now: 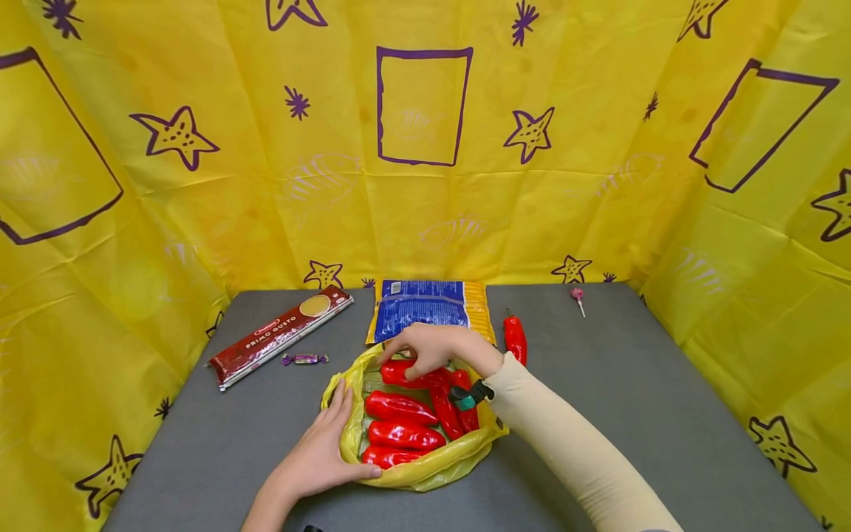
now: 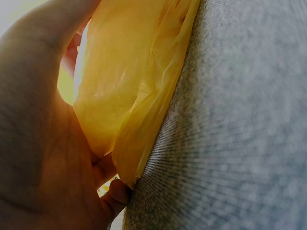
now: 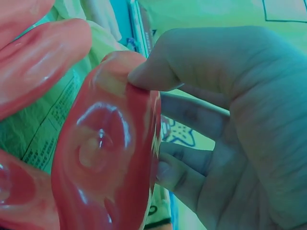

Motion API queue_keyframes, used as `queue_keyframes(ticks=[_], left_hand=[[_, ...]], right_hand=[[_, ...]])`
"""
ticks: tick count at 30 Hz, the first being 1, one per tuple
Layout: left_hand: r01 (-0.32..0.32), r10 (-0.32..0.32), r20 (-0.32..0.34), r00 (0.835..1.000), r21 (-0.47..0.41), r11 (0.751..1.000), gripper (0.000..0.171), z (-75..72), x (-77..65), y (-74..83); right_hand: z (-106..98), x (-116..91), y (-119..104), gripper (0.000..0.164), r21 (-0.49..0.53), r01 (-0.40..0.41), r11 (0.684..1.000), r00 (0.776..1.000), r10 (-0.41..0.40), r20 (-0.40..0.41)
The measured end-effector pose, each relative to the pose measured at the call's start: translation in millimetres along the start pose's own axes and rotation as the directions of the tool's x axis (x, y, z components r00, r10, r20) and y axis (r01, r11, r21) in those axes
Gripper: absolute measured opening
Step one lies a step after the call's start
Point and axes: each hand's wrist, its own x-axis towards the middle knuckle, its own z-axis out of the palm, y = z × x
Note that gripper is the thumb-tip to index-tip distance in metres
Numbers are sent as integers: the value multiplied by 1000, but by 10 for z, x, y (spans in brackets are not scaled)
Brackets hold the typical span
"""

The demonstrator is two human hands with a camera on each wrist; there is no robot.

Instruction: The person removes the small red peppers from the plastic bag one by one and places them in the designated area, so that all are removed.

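A yellow plastic bag lies with its mouth spread wide, several glossy long red peppers inside. My left hand holds the bag's near left side, fingers along the outer wall and thumb over the front rim. In the left wrist view the yellow plastic fills the curve of that hand. Over the bag's far side, my right hand grips one red pepper between thumb and fingers. The right wrist view shows the thumb on its near face and the fingers behind it.
Behind the bag lies a blue and yellow packet. A red spaghetti pack and a purple wrapped candy are on the left. Right of the bag are another red pepper and a lollipop. Yellow cloth walls enclose the grey table.
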Motion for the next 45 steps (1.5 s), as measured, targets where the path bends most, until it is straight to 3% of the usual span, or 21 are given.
queue_keyframes(ticks=[8,14,19,23,29,36,38,41,45], left_hand=[[-22,22,-3,1000,6,1000,144,-12,-26,4],[-26,27,-10,1000,10,1000,144,-6,-26,5],[-48,49,-14,999,15,999,144,-2,-34,5],[-54,54,-16,998,21,998,144,0,-45,6],[-40,40,-12,999,16,999,144,-2,-35,9],[-35,35,-14,999,9,999,144,3,-12,-1],[-40,40,-16,999,7,999,144,-2,-15,3],[-34,34,-16,999,6,999,144,2,-23,0],[-40,40,-15,999,7,999,144,1,-32,-3]], right_hand=[[-39,-216,117,50,69,65,995,995,-59,-81],[-45,-484,199,51,141,73,987,985,-49,-165],[31,-769,262,51,207,55,977,968,-1,-252],[102,-997,316,51,209,45,977,940,30,-339],[208,-1261,457,49,217,-6,976,867,113,-486],[356,-1448,676,50,276,-83,958,703,253,-665],[397,-1486,732,50,310,-89,946,667,288,-687],[446,-1523,797,49,344,-95,934,628,325,-707],[481,-1547,875,50,364,-95,927,596,346,-724]])
